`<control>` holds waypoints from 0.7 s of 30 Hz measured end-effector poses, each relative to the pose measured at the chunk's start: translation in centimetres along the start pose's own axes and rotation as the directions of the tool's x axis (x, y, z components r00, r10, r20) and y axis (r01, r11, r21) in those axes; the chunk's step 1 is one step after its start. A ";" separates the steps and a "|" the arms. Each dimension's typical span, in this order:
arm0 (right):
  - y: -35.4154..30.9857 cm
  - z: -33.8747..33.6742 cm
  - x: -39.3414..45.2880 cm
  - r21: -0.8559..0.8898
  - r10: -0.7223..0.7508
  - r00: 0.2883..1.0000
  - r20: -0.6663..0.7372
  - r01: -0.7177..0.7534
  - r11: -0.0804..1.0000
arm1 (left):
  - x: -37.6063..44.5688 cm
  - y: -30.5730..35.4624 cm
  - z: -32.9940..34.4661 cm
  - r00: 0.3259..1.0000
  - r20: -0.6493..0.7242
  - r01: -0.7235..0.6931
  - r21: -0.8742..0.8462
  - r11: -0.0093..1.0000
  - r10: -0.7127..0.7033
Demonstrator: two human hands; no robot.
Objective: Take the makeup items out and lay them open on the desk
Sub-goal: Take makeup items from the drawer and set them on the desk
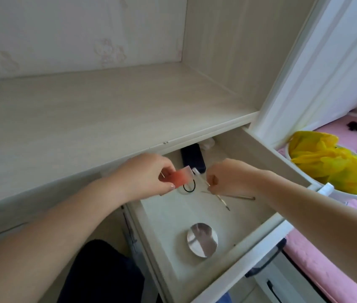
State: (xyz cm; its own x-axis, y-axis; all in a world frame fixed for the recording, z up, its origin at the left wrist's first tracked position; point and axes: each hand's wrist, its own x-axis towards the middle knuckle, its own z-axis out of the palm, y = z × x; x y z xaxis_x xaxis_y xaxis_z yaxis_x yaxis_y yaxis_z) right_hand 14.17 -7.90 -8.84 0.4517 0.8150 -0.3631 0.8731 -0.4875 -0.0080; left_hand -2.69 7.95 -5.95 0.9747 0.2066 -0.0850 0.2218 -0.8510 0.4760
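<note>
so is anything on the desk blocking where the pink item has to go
Nothing visible does. The left hand holds the pink item over the open drawer, and the desk top just behind it lies bare.

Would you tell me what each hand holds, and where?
The left hand pinches the pink tube by its bottom end; the right hand pinches a thin wand, apparently its applicator, at the top.

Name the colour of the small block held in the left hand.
Coral pink with a clear end; the small block shows in the head view, pinched by the left hand over the drawer.
</note>
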 end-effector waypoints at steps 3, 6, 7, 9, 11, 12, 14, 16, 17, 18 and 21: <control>-2.1 -4.1 -1.0 0.206 -0.010 0.996 -0.086 0.028 0.978 | -1.5 -0.5 -3.2 0.994 -0.101 0.026 -0.090 0.996 -0.035; -4.7 -7.8 -0.7 0.337 -0.046 0.991 -0.128 0.087 0.937 | -2.9 -1.6 -6.6 0.976 -0.209 0.023 -0.195 0.980 -0.065; -5.8 -8.9 -0.4 0.368 -0.065 0.987 -0.150 0.117 0.922 | -3.5 -2.0 -7.8 0.965 -0.252 0.016 -0.222 0.975 -0.074; -7.8 -10.7 0.9 0.422 -0.096 0.977 -0.190 0.169 0.891 | -4.5 -3.2 -9.8 0.944 -0.314 0.007 -0.299 0.954 -0.105; -9.5 -12.1 2.0 0.479 -0.129 0.969 -0.212 0.218 0.850 | -5.2 -4.1 -11.1 0.931 -0.334 -0.002 -0.402 0.916 -0.145; -11.4 -13.3 3.3 0.503 -0.169 0.959 -0.228 0.264 0.823 | -6.2 -5.4 -12.3 0.913 -0.366 -0.001 -0.443 0.897 -0.179; -14.0 -14.8 5.1 0.568 -0.197 0.945 -0.263 0.316 0.760 | -7.3 -7.1 -13.8 0.887 -0.403 0.001 -0.485 0.875 -0.225; -17.1 -16.3 7.4 0.620 -0.205 0.927 -0.314 0.364 0.695 | -8.6 -9.3 -15.3 0.846 -0.456 0.005 -0.513 0.859 -0.277; -18.8 -17.0 8.7 0.647 -0.198 0.921 -0.336 0.379 0.662 | -9.3 -10.7 -16.0 0.818 -0.486 0.005 -0.528 0.849 -0.308; -20.2 -17.5 9.8 0.680 -0.184 0.918 -0.350 0.384 0.624 | -9.7 -11.8 -16.4 0.796 -0.504 0.007 -0.548 0.836 -0.337; -24.1 -18.4 13.0 0.736 -0.166 0.920 -0.355 0.385 0.557 | -10.8 -15.5 -17.1 0.711 -0.548 0.012 -0.616 0.788 -0.439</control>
State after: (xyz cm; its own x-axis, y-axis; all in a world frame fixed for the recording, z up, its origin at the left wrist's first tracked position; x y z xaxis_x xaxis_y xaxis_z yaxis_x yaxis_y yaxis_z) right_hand 2.36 20.19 3.74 0.3359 0.9419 -0.0015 0.5254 -0.1887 -0.8297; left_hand -17.11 27.13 2.60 0.5817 0.7857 0.2104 0.1709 -0.3709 0.9128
